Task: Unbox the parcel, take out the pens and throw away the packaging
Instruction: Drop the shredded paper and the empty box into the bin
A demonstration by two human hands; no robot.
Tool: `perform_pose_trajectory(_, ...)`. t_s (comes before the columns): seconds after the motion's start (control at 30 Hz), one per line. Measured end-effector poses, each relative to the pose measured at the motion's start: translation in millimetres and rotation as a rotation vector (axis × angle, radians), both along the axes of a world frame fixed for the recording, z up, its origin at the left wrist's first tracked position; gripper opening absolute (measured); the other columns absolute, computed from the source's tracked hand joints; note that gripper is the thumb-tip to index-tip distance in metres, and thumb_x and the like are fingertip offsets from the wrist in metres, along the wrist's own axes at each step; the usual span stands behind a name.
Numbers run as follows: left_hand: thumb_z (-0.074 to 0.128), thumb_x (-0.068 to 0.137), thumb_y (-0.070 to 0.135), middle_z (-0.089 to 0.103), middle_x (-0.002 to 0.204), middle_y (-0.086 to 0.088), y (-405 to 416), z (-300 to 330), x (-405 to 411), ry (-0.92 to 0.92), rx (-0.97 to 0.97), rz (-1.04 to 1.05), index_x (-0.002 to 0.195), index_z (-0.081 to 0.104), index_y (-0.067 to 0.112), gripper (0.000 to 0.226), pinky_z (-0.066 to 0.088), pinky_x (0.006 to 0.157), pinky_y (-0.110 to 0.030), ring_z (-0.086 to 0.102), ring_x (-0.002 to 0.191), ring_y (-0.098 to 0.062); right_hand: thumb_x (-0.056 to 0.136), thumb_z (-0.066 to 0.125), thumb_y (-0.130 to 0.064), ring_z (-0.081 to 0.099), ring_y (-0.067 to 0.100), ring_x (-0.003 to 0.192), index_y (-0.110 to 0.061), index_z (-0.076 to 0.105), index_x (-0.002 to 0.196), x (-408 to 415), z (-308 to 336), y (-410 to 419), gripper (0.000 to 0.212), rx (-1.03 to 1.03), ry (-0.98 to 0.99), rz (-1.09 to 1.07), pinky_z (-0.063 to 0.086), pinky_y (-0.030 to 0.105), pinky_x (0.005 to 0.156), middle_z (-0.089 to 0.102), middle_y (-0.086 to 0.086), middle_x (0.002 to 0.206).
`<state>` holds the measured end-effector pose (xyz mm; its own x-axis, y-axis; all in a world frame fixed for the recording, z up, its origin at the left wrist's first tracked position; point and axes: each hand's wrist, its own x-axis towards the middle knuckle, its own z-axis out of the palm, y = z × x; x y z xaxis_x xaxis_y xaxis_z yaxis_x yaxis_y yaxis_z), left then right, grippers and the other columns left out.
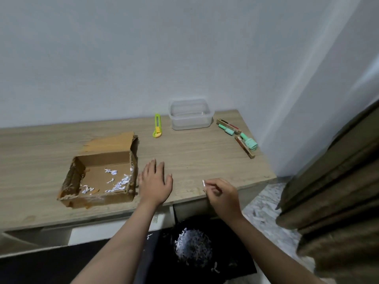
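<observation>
An open cardboard box (98,160) sits on the wooden desk (205,156), with several white paper shreds (118,182) on its floor. Just right of the box my left hand (154,181) rests flat on the desk, fingers apart, holding nothing. My right hand (221,193) hovers over the desk's front edge and pinches a small white paper scrap (203,183) between its fingertips. The pens (238,134), green and brown, lie at the desk's right end. Below the desk a black bin bag (207,261) holds a pile of shredded paper (192,249).
A clear plastic container (190,114) stands at the back of the desk by the wall. A yellow-green utility knife (157,126) lies to its left. A brown curtain (332,201) hangs at the right. A few shreds lie on the floor (264,214).
</observation>
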<state>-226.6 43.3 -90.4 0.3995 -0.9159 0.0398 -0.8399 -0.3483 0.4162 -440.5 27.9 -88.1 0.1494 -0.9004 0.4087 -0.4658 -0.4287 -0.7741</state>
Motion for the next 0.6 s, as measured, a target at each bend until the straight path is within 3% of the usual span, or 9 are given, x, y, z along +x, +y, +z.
perform_pose_trajectory(0.17,0.038,0.088,0.043,0.025,0.155,-0.011,12,7,3,0.081,0.022,-0.086,0.139,0.040,0.019,0.057,0.014,0.116,-0.047,0.018,0.143,-0.029,0.076,0.069,0.000,0.059,0.005,0.070,-0.007,0.070,0.080,5,-14,57,0.009,0.079,0.040,-0.010,0.045,0.010,0.064,0.063,0.000,0.075)
perform_pose_trajectory(0.33,0.052,0.088,0.037,0.024,0.156,-0.008,36,12,7,0.214,0.041,-0.186,0.137,0.044,0.021,0.052,0.012,0.116,-0.044,0.015,0.144,-0.026,0.081,0.063,-0.006,0.061,0.010,0.074,-0.016,0.071,0.076,22,-35,98,0.014,0.383,0.144,-0.139,0.043,0.024,0.065,0.068,0.000,0.078)
perform_pose_trajectory(0.47,0.054,0.086,0.032,0.049,0.135,-0.014,51,17,19,0.363,-0.004,-0.301,0.129,0.052,0.011,0.048,0.027,0.109,-0.034,0.038,0.130,-0.031,0.081,0.066,-0.009,0.066,0.013,0.087,-0.012,0.074,0.087,36,-39,117,0.011,0.487,0.172,-0.284,0.046,0.021,0.075,0.074,0.001,0.089)
perform_pose_trajectory(0.6,0.056,0.089,0.021,0.052,0.127,-0.005,73,38,31,0.475,-0.122,-0.429,0.129,0.051,0.011,0.042,0.031,0.096,-0.021,0.047,0.117,-0.014,0.083,0.064,-0.006,0.063,0.011,0.083,-0.013,0.074,0.089,60,-20,123,0.014,0.426,0.097,-0.387,0.041,0.006,0.066,0.073,0.001,0.089)
